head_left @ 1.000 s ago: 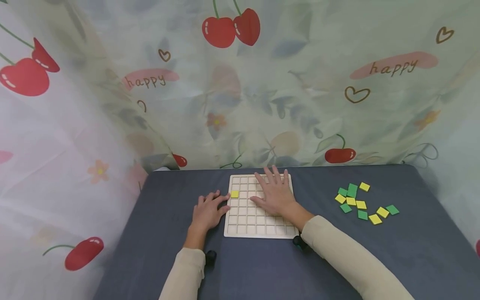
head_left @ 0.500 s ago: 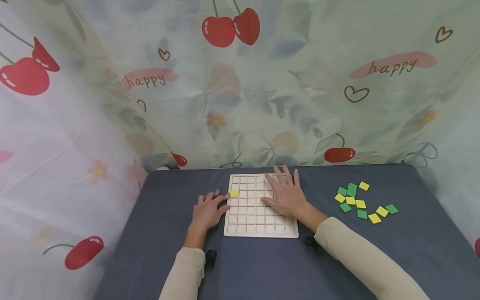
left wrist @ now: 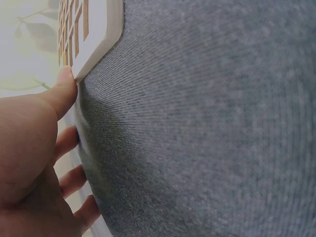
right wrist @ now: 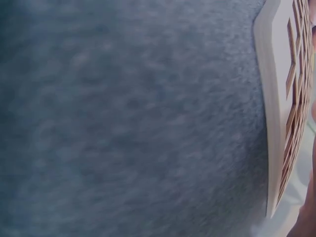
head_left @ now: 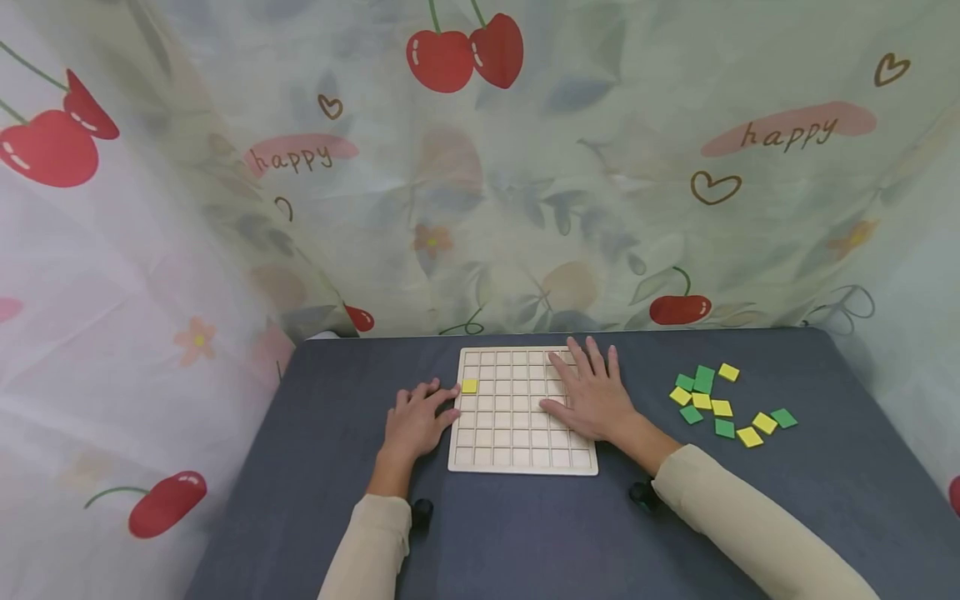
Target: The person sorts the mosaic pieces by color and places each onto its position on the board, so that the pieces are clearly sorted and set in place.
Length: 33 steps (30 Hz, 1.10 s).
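Observation:
A pale wooden grid board point(head_left: 498, 437) lies flat on the dark cloth, one yellow square tile point(head_left: 469, 386) sitting in a cell of its left column. At the board's left edge rests my left hand point(head_left: 415, 422); in the left wrist view its thumb point(left wrist: 64, 91) touches the rim and the other fingers lie against the cloth. Over the right part of the board my right hand point(head_left: 592, 400) is spread, palm down, fingers pointing to the far edge and nothing held. In the right wrist view only slivers of that hand show at the right border.
Right of the board lie several loose tiles, among them a green tile point(head_left: 703, 379) and a yellow tile point(head_left: 749, 437). Dark cloth point(head_left: 517, 533) covers the table. Behind it hangs a cherry-printed curtain point(head_left: 525, 208).
My right hand has slid rightward across the board, uncovering more of its middle cells. The left hand, the board and the tiles stay where they were.

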Available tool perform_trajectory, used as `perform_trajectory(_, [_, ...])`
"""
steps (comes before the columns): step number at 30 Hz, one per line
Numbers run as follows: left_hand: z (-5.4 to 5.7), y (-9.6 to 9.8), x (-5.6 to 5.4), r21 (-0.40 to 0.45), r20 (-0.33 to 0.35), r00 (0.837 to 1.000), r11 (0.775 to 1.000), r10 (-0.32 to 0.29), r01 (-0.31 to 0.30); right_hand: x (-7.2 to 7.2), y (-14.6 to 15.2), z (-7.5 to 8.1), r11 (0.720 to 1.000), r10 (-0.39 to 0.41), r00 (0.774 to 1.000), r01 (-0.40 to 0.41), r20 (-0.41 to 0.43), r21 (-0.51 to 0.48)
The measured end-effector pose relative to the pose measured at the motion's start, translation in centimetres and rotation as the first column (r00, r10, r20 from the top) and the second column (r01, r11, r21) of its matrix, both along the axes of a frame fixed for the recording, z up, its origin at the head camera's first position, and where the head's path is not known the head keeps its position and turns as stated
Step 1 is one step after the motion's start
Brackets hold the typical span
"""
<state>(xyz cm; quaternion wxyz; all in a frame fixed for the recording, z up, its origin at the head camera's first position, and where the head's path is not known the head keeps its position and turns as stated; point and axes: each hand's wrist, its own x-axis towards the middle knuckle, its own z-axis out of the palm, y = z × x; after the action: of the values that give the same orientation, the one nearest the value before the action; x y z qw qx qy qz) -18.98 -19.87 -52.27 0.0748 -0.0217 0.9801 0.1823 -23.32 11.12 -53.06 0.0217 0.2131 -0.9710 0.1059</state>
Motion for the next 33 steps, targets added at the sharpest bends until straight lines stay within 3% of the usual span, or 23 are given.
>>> perform_trajectory(8, [-0.1, 0.1, 0.0, -0.007, -0.003, 1.000, 1.000, 0.000, 0.000, 0.6, 1.8, -0.7, 1.000, -0.024, 1.000, 0.024, -0.004, 0.006])
perform_trajectory(16, [-0.2, 0.0, 0.1, -0.008, -0.003, 1.000, 1.000, -0.004, 0.004, 1.0, 3.7, -1.2, 0.997, -0.063, 0.997, 0.065, 0.050, -0.043])
perform_trajectory(33, [-0.2, 0.1, 0.1, -0.004, -0.005, 1.000, 1.000, -0.001, 0.001, 1.8, 7.1, -1.8, 0.986, -0.165, 0.986, 0.165, 0.033, -0.014])
